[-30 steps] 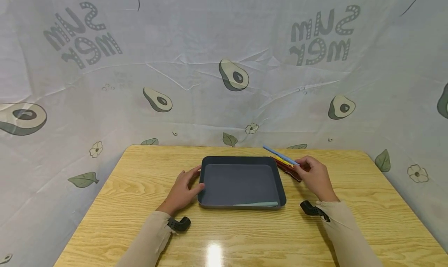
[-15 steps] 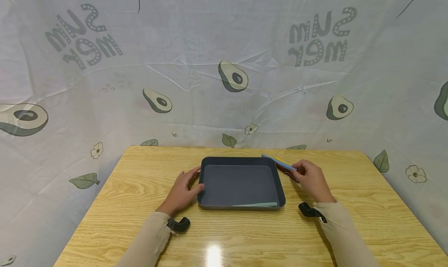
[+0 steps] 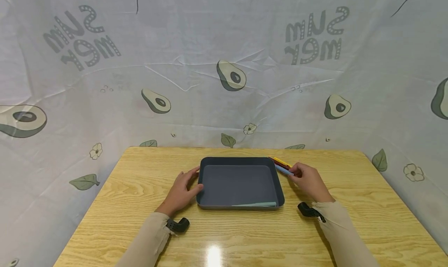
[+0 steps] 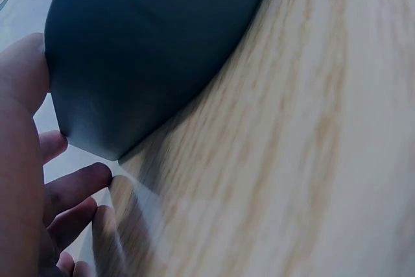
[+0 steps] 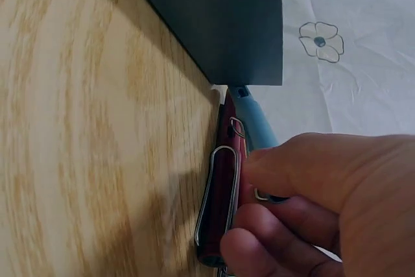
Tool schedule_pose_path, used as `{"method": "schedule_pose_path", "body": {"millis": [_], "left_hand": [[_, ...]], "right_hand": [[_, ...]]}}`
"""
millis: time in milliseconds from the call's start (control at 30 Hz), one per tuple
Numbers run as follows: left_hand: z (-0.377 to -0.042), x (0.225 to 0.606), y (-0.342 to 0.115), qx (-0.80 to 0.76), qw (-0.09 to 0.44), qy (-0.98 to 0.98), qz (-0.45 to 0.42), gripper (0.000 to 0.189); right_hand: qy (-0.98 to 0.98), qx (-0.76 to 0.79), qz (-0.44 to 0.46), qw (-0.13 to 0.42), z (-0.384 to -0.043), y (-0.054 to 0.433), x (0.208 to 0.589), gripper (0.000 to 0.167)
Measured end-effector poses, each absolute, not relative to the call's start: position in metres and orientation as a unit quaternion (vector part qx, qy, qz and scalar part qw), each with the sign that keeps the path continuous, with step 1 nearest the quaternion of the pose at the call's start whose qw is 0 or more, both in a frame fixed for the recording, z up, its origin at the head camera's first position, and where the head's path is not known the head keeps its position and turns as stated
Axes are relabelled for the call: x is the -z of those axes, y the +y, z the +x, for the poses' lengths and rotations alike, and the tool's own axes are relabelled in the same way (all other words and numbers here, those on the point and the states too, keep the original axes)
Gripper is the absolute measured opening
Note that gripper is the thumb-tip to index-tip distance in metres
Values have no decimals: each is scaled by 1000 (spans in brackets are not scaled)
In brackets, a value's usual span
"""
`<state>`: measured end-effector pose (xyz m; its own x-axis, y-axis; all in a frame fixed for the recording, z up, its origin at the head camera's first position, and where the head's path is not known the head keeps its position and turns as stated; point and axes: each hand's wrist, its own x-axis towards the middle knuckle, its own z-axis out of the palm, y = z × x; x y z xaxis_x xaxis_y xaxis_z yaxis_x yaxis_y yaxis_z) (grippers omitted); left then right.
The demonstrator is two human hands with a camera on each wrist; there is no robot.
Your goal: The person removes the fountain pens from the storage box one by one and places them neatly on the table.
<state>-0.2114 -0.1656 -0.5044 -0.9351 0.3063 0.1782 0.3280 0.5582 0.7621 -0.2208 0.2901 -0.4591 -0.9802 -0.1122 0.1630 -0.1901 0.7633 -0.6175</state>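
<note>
A dark grey rectangular tray [image 3: 241, 161] lies on the wooden table. My left hand [image 3: 177, 193] rests against its left side, thumb at the rim and fingers fairly straight; the left wrist view shows fingertips at the tray wall [image 4: 142, 56]. Beyond the tray's right side, my right hand [image 3: 309, 181] pinches a slim light-blue stick [image 3: 284, 170] between thumb and fingers. In the right wrist view this blue stick [image 5: 256, 121] has a small slot near its tip. Beside it lies a dark red stick [image 5: 228, 205] with a metal wire loop. A yellow stick [image 3: 282, 162] lies just behind.
A long pale-green piece [image 3: 257, 204] lies inside the tray along its near wall. A white cloth [image 3: 196, 115] printed with avocados hangs behind the table [image 3: 154, 158]. Black wrist mounts [image 3: 178, 225] sit on both sleeves.
My right hand has lowered the blue stick and drawn it slightly toward me; it now lies in front of the yellow and dark red sticks. The left hand keeps its place at the tray.
</note>
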Motion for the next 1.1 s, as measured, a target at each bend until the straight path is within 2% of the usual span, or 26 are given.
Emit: {"method": "schedule_pose_path", "body": {"millis": [200, 833, 933, 1100], "left_hand": [[-211, 504, -166, 436, 9, -882, -180, 68], [-212, 506, -165, 442, 15, -878, -186, 68], [-212, 505, -165, 442, 16, -877, -188, 68], [-211, 504, -165, 442, 12, -878, -183, 68]], "right_hand": [[-941, -326, 79, 31, -220, 290, 460, 7], [-955, -281, 98, 23, -218, 293, 454, 11], [-952, -289, 89, 37, -218, 296, 451, 9], [-948, -292, 77, 97, -218, 301, 446, 9]]}}
